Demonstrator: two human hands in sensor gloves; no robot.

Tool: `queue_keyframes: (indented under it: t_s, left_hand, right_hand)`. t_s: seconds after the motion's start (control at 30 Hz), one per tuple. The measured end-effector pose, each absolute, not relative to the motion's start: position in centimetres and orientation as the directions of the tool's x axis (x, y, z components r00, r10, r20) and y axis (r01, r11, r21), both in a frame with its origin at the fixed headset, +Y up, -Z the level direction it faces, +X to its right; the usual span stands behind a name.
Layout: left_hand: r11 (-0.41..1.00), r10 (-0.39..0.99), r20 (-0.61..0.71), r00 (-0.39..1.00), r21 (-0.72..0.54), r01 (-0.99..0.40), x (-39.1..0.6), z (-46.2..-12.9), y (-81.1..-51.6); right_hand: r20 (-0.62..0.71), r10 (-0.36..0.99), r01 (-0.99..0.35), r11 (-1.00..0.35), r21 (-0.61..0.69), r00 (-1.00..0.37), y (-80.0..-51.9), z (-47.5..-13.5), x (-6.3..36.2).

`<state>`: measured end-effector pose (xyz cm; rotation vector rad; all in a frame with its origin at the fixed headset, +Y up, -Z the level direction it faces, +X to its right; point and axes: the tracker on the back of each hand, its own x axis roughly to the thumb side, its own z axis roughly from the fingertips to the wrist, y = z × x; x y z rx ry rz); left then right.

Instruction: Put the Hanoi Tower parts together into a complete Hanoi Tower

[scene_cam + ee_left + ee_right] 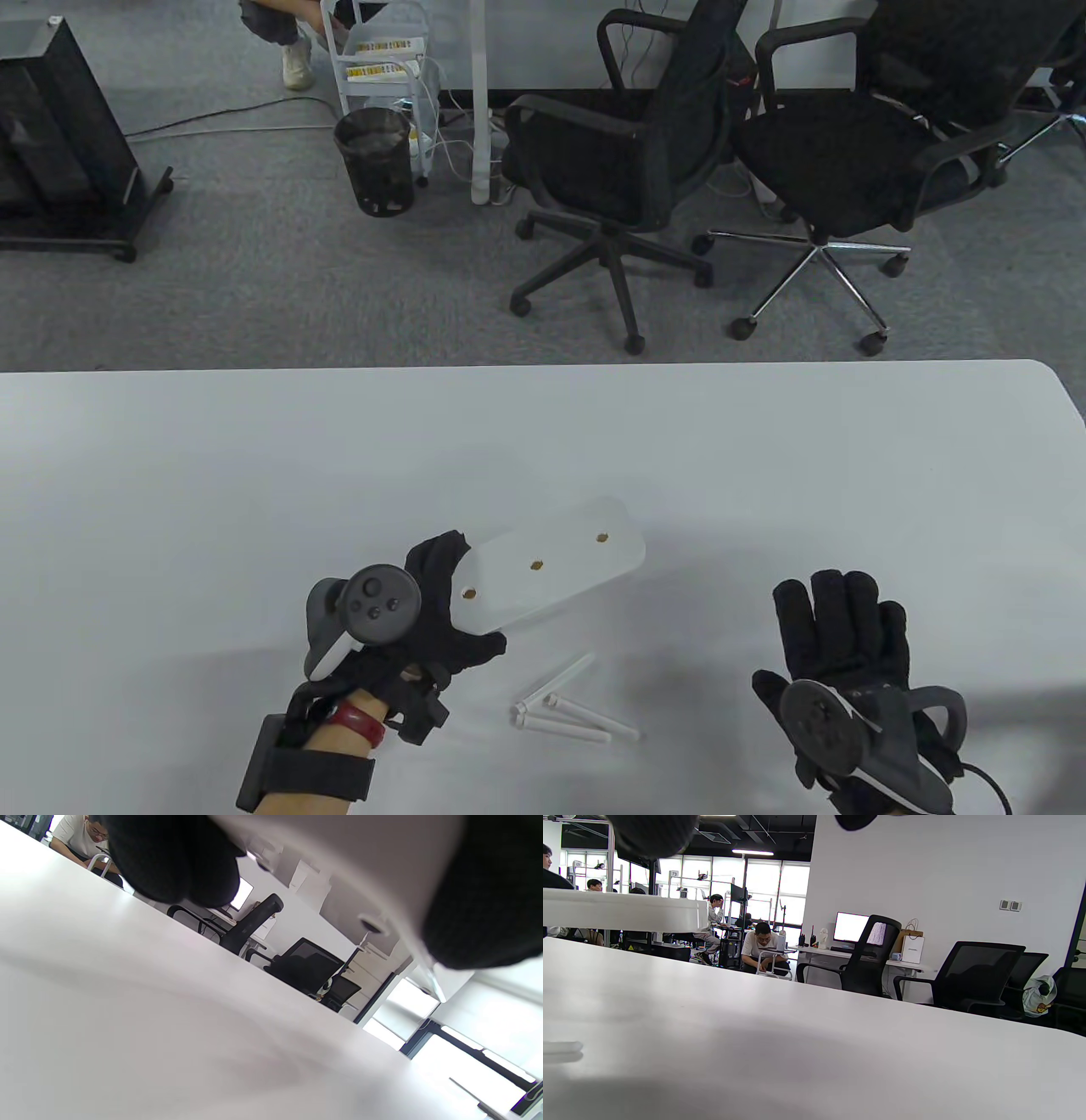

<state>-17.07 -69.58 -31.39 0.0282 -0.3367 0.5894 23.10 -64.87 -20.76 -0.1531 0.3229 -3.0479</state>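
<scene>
A white oblong base board (551,556) with three small holes is held above the white table (254,475). My left hand (445,594) grips its near left end, thumb on one side and fingers on the other. The left wrist view shows the board's underside (348,878) between my gloved fingers (488,899). Three white pegs (568,705) lie loose on the table just in front of the board. My right hand (848,628) lies open and flat on the table to the right, holding nothing. The right wrist view shows the board's edge (623,910) raised at the left.
Two black office chairs (645,170) stand beyond the table's far edge, with a black bin (376,161) and a white cart (382,59) further left. The table's rounded far right corner (1052,382) is in view.
</scene>
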Motion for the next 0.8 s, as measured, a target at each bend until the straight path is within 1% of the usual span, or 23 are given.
queue_keyframes:
  t_s: [0.13, 0.27, 0.33, 0.5, 0.67, 0.8]
  left_hand:
    - [0.849, 0.522, 0.288, 0.803, -0.088, -0.52, -17.1, -31.9, -71.1]
    - [0.857, 0.513, 0.269, 0.815, -0.107, -0.504, -17.2, -32.2, -72.4]
    - [0.86, 0.51, 0.263, 0.819, -0.124, -0.496, -17.1, -32.3, -73.0]
    - [0.865, 0.501, 0.249, 0.829, -0.146, -0.48, -17.1, -32.6, -74.0]
    - [0.878, 0.477, 0.252, 0.842, -0.165, -0.448, -16.8, -32.7, -74.9]
    - [0.885, 0.464, 0.253, 0.849, -0.174, -0.432, -16.6, -32.9, -74.9]
  right_hand:
    - [0.084, -0.058, 0.041, -0.981, -0.191, -0.995, -66.3, -20.6, 23.3]
    - [0.086, -0.062, 0.046, -0.983, -0.178, -0.994, -67.5, -20.6, 23.3]
    - [0.085, -0.061, 0.048, -0.988, -0.147, -0.994, -68.2, -20.6, 23.3]
    - [0.087, -0.067, 0.054, -0.988, -0.145, -0.994, -68.3, -20.6, 23.3]
    - [0.089, -0.06, 0.049, -0.992, -0.115, -0.994, -68.8, -20.6, 23.2]
    - [0.09, -0.054, 0.044, -0.993, -0.11, -0.995, -68.8, -20.6, 23.2]
